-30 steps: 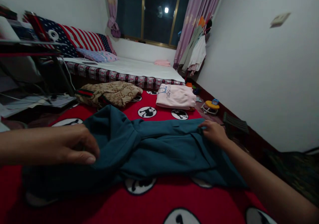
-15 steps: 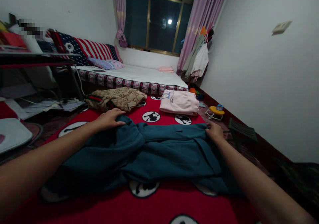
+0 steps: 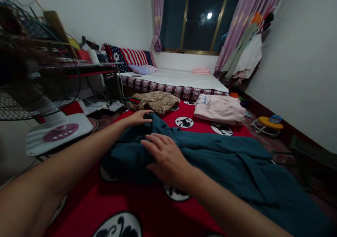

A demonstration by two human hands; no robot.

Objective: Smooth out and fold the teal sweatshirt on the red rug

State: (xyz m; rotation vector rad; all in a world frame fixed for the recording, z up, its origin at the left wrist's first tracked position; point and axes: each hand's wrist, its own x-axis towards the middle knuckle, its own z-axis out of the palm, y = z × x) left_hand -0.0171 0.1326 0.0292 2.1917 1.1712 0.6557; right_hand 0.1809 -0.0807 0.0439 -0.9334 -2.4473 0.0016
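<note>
A pink folded garment [image 3: 219,108] lies on the far part of a red blanket [image 3: 126,209]; blue capital letters are printed near its top edge, too small and slanted for me to read. The blanket carries white circles with black cartoon figures. A tan folded garment [image 3: 155,101] with a repeating brown monogram pattern and a red-and-green striped edge sits beside it, to the left.

A dark teal garment [image 3: 210,159] is spread across the blanket in front of me, running from the middle of the view to the lower right. My left hand [image 3: 138,117] reaches to its far left corner, fingers curled around the cloth edge. My right hand [image 3: 164,158] lies flat on the garment's near left part, fingers spread and pressing down, just below and right of my left hand.

A fan [image 3: 34,86] stands at the left, and a bed [image 3: 179,79] lies beyond under a dark window [image 3: 200,19].
</note>
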